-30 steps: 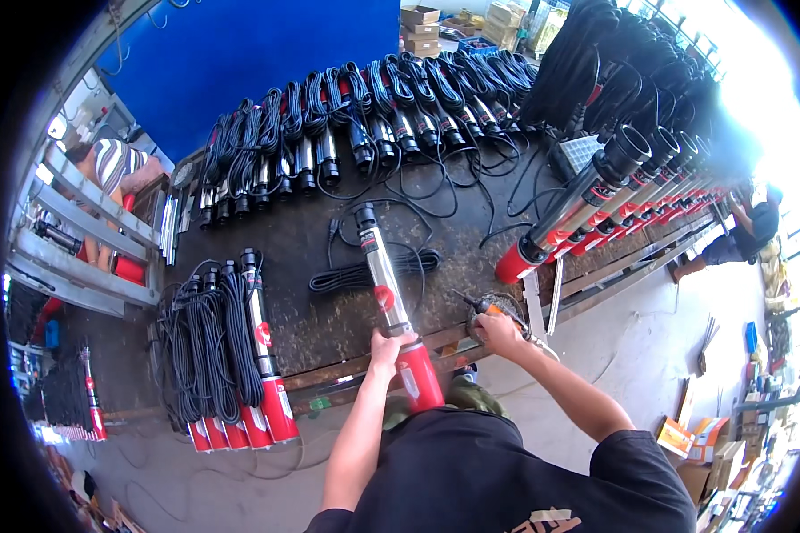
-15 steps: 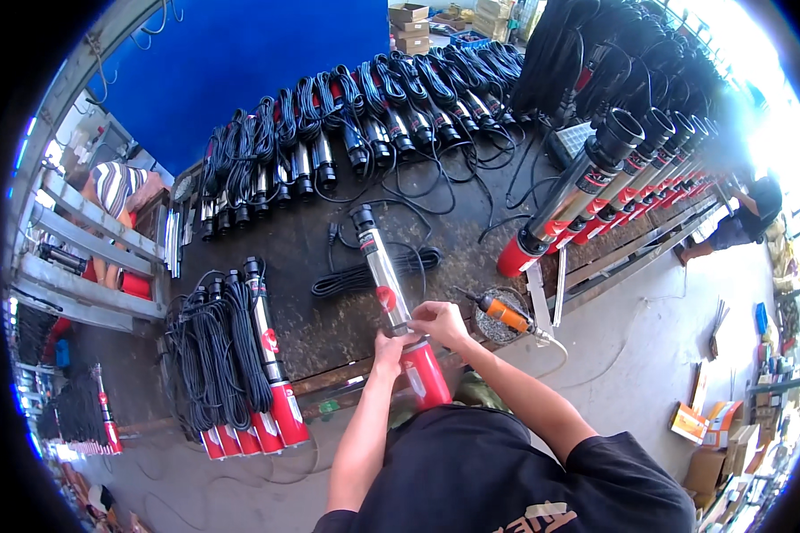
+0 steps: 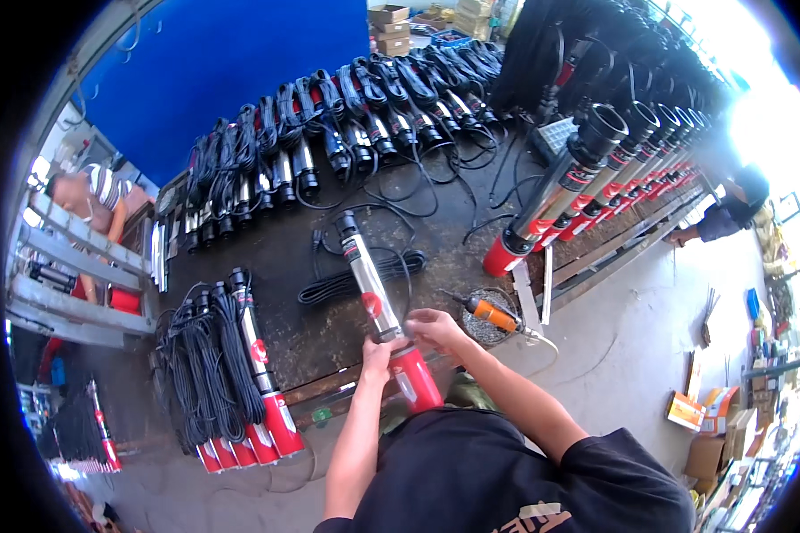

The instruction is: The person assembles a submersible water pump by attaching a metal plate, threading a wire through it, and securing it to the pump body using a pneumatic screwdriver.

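Note:
A submersible pump [image 3: 370, 286] with a silver tube, a black top and a red lower end lies aslant over the bench edge, its red end toward my body. My left hand [image 3: 379, 357] is wrapped round it where the silver part meets the red. Just right of that joint is my right hand [image 3: 437, 330], slightly apart from the pump, fingers drawn together; whatever they pinch is too small to make out. A black cable coil [image 3: 336, 286] lies beneath the pump, and one strand runs down toward my right hand.
An orange power screwdriver [image 3: 492, 313] rests on a bowl of small metal parts [image 3: 482, 336] at the right edge. Finished-looking pumps with coiled cables [image 3: 209, 364] lean at left; more line the back. Upright pumps [image 3: 556, 195] stand right. Two other people are farther off.
My right hand has drawn back slightly to the right from the pump joint, while my left hand keeps its hold. The whole view has shifted a little; the person at far left has raised their head.

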`<state>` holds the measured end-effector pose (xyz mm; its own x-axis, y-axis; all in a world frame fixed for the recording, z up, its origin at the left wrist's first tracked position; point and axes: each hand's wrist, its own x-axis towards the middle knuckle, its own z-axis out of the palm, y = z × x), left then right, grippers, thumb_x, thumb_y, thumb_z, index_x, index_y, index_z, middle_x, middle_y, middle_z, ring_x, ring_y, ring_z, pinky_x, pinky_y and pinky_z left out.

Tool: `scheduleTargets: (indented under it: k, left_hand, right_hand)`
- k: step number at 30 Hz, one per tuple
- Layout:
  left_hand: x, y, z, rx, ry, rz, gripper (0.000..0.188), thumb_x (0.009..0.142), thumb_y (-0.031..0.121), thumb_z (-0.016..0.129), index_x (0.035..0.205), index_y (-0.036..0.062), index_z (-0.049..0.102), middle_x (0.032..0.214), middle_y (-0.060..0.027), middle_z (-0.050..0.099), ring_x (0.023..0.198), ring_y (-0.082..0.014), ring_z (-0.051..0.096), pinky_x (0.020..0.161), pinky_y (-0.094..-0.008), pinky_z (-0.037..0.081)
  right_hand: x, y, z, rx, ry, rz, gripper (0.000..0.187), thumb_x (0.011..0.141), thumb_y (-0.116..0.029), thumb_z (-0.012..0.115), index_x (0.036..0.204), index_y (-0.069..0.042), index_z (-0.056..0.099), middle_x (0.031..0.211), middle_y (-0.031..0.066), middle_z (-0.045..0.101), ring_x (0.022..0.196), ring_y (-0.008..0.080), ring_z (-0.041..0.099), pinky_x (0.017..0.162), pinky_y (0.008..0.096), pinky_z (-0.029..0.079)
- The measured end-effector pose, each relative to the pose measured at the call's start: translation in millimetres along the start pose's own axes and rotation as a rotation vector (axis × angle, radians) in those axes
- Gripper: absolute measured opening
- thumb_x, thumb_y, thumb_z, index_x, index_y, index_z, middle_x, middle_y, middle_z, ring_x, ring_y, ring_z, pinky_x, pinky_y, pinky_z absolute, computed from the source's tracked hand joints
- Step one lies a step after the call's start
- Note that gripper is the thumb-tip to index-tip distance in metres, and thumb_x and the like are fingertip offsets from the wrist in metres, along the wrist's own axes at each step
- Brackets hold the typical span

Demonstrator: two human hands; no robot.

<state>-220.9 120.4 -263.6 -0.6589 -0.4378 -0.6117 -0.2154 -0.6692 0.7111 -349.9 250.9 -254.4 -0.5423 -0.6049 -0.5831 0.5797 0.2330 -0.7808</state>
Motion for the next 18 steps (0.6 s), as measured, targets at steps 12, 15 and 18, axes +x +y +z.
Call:
scheduleTargets:
  k: [12, 15, 18]
  left_hand:
    - [2.6, -15.0, -5.8, 0.043, -0.092, -0.007, 0.015, 0.079, 0.001, 0.066, 0.094, 0.0022, 0.063, 0.083, -0.0077, 0.064, 0.075, -0.0226, 0.066, 0.072, -0.0386, 0.057]
    - [0.1, -10.5, 3.9, 0.123, -0.090, -0.047, 0.020, 0.080, 0.002, 0.070, 0.099, -0.0004, 0.064, 0.089, -0.0087, 0.065, 0.079, -0.0239, 0.066, 0.074, -0.0402, 0.058]
    - [2.2, -13.8, 2.8, 0.180, -0.078, -0.127, 0.026, 0.080, 0.004, 0.075, 0.103, -0.0029, 0.065, 0.096, -0.0096, 0.066, 0.083, -0.0252, 0.067, 0.076, -0.0418, 0.059]
  right_hand:
    - [30.8, 38.8, -83.9, 1.275, 0.551, 0.092, 0.023, 0.094, -0.033, 0.066, 0.099, -0.011, 0.065, 0.081, 0.0053, 0.070, 0.059, 0.0157, 0.066, 0.048, 0.0244, 0.053]
    - [40.1, 22.3, -79.6, 1.307, 0.762, 0.008, 0.027, 0.092, -0.029, 0.071, 0.102, -0.005, 0.063, 0.087, 0.0091, 0.071, 0.067, 0.0199, 0.072, 0.057, 0.0277, 0.060]
    - [35.2, 13.8, -73.7, 1.292, 0.860, -0.107, 0.028, 0.095, -0.026, 0.069, 0.103, 0.001, 0.064, 0.090, 0.0093, 0.072, 0.069, 0.0198, 0.072, 0.060, 0.0290, 0.061]
